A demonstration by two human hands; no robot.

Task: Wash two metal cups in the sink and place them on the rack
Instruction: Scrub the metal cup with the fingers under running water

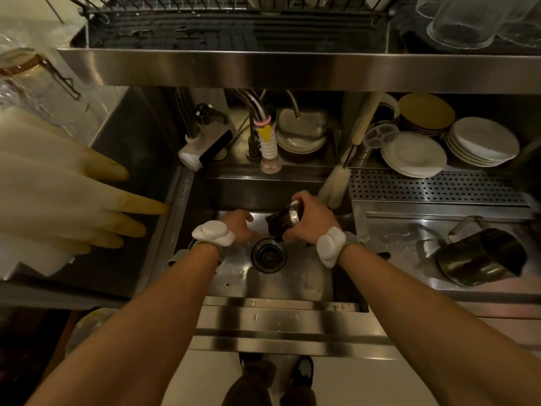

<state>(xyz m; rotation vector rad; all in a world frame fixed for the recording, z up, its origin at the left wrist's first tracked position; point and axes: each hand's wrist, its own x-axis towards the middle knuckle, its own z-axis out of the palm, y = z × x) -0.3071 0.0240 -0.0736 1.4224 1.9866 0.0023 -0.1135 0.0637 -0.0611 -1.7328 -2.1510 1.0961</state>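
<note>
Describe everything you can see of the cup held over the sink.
The cup looks like dark, shiny metal, with a bright glint at its upper end. It lies tilted in the right hand, whose fingers curl round it, above the sink near the drain. Whether the left hand touches it is unclear.
</note>
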